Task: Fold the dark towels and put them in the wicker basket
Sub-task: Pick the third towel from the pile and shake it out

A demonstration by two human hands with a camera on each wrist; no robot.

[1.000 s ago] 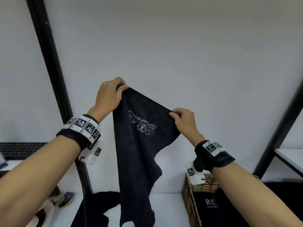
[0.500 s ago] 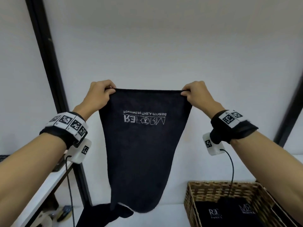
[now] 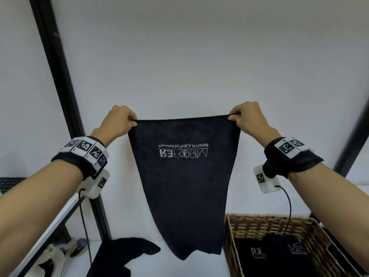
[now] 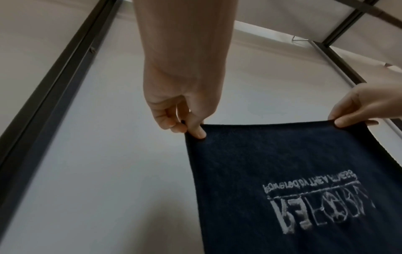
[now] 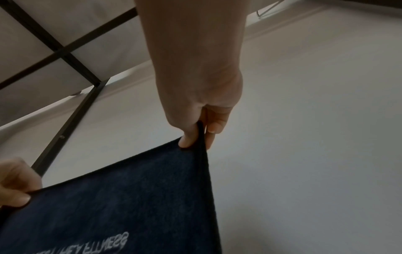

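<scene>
A dark towel (image 3: 185,186) with white upside-down lettering hangs stretched in the air in front of the white wall. My left hand (image 3: 121,121) pinches its top left corner between thumb and fingers (image 4: 195,130). My right hand (image 3: 247,116) pinches the top right corner (image 5: 193,137). The towel's lower end dangles just above the white surface. A wicker basket (image 3: 249,224) stands at the lower right with folded dark towels (image 3: 277,254) inside. Another dark towel (image 3: 127,254) lies crumpled on the surface at the lower left.
Black frame posts (image 3: 58,80) rise at the left and far right (image 3: 351,140). A white shelf edge (image 3: 46,232) runs at the lower left, with small objects (image 3: 65,252) beneath it. Cables hang from both wrist cameras.
The hands have moved apart and up, spreading the bunched towel flat by its top edge. The view has tilted down, showing more of the basket.
</scene>
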